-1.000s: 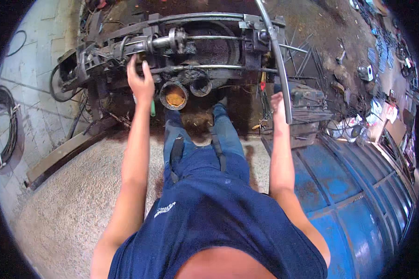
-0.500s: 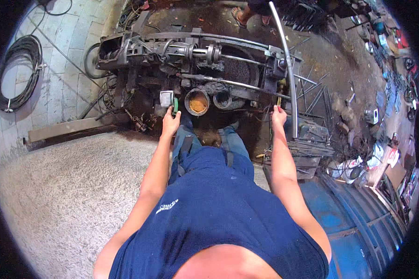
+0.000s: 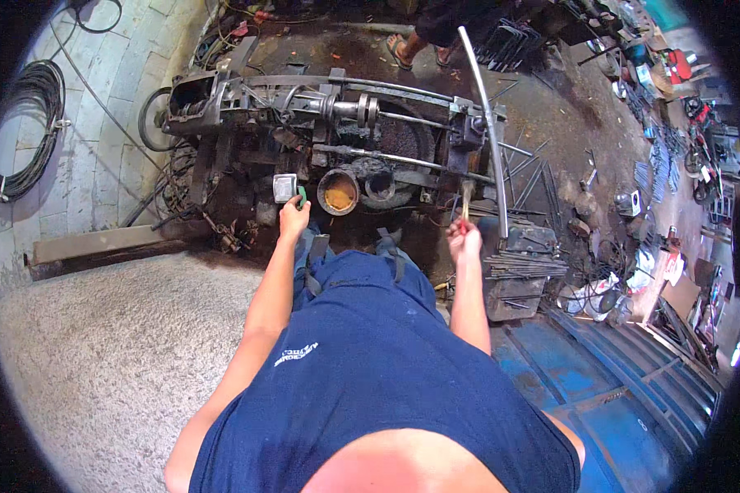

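My left hand (image 3: 294,218) is closed around a narrow green piece (image 3: 302,196), perhaps a handle. Right beside it is a small silver-white square box (image 3: 285,188); whether the two are joined I cannot tell. My right hand (image 3: 465,240) grips a slim brush (image 3: 466,212) with a reddish handle, its pale end pointing away from me toward the machine. In front of both hands stretches a greasy metal machine (image 3: 345,111) with long rods and a shaft. A round pot (image 3: 339,192) with orange-brown contents sits at its near side, to the right of my left hand.
A long metal bar (image 3: 487,123) slants up beside my right hand. Steel rods (image 3: 524,265) lie on a block to the right. A coiled black cable (image 3: 34,131) hangs at the left wall. Beyond the machine stands another person (image 3: 423,45). Blue metal panels (image 3: 584,378) lie at lower right.
My right hand has drawn back toward me with the brush, showing more of its pale end. My left hand stays on the green piece. The whole view has shifted slightly.
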`<move>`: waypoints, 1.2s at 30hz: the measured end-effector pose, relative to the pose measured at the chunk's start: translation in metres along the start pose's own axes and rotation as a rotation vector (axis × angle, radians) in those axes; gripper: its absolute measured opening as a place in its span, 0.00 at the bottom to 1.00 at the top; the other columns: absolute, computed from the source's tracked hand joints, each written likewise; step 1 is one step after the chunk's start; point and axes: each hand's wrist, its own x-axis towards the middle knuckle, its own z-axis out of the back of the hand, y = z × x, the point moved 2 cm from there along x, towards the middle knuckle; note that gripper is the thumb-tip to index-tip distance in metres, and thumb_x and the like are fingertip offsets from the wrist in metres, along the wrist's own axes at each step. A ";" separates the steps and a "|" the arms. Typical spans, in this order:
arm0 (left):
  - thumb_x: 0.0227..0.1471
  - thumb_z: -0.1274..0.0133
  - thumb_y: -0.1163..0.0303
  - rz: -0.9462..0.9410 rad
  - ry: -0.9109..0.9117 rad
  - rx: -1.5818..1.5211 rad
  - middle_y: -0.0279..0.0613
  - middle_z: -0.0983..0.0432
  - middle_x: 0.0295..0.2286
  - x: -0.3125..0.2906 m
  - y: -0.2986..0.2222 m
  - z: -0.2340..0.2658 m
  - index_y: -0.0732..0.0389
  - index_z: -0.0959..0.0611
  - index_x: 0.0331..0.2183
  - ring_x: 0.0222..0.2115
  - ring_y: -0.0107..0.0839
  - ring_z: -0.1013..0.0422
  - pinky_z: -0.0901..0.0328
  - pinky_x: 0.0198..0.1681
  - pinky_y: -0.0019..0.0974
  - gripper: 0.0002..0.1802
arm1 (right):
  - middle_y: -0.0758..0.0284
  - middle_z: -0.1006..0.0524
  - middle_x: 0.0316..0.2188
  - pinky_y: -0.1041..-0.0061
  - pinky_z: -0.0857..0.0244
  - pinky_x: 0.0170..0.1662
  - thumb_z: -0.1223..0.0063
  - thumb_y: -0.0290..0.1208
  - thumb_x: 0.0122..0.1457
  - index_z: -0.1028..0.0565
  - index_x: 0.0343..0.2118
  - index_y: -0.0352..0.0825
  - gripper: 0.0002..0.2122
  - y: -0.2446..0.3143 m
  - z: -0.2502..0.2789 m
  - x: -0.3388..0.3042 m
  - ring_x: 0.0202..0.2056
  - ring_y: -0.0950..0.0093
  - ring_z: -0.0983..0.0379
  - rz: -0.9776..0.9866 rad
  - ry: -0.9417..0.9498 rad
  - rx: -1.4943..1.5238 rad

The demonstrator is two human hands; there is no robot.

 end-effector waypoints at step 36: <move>0.45 0.43 0.59 -0.026 0.044 -0.036 0.55 0.22 0.37 -0.004 0.012 0.001 0.59 0.21 0.45 0.39 0.44 0.25 0.33 0.44 0.40 0.25 | 0.58 0.25 0.24 0.68 0.36 0.34 0.59 0.40 0.62 0.26 0.35 0.28 0.17 -0.071 -0.098 -0.026 0.29 0.67 0.27 0.425 0.132 -1.273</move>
